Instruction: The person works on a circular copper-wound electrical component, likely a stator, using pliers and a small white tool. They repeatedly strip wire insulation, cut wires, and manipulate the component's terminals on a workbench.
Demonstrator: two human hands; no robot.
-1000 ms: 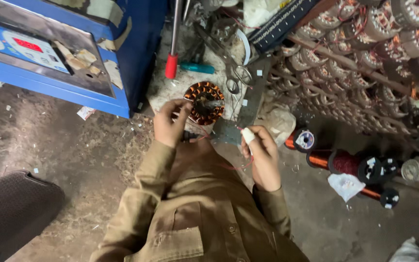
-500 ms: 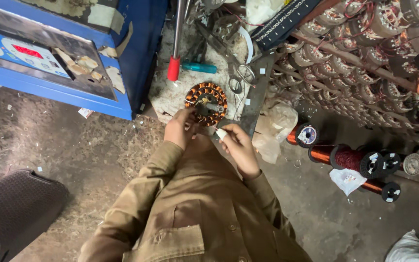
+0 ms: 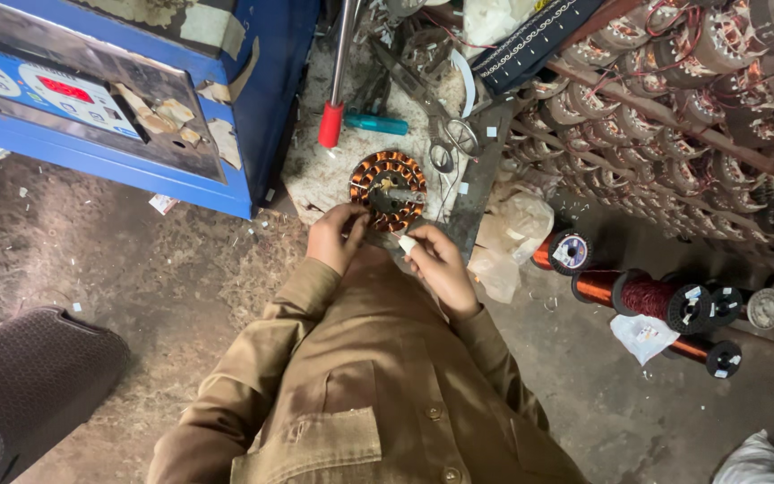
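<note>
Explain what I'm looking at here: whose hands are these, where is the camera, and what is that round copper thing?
There is no machine at work. The camera sits on a person's head and looks down over their tan shirt at two bare hands. The left hand and the right hand meet at the near edge of a round motor winding, a ring of copper wire coils lying on a pale block. The right hand has a white wrap on one finger; whether either hand pinches a wire is too small to tell. Behind lie a red-handled tool, a teal-handled tool and scissors. To the right are copper wire spools; to the left, a blue cabinet.
</note>
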